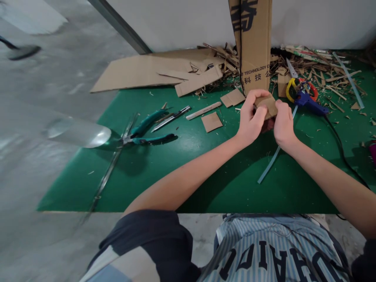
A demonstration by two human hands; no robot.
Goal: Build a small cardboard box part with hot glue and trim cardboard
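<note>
While left hand (251, 117) and right hand (283, 124) pinch a folded brown cardboard piece (268, 105) | smooth green mat (205, 168) beneath

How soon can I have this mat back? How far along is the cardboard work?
Done: cut squares lie on the green mat, with offcuts heaped behind. In hand: the left hand and right hand both pinch a small cardboard piece. Probably left: a large sheet lies at the back, and the glue gun lies untouched.
</note>
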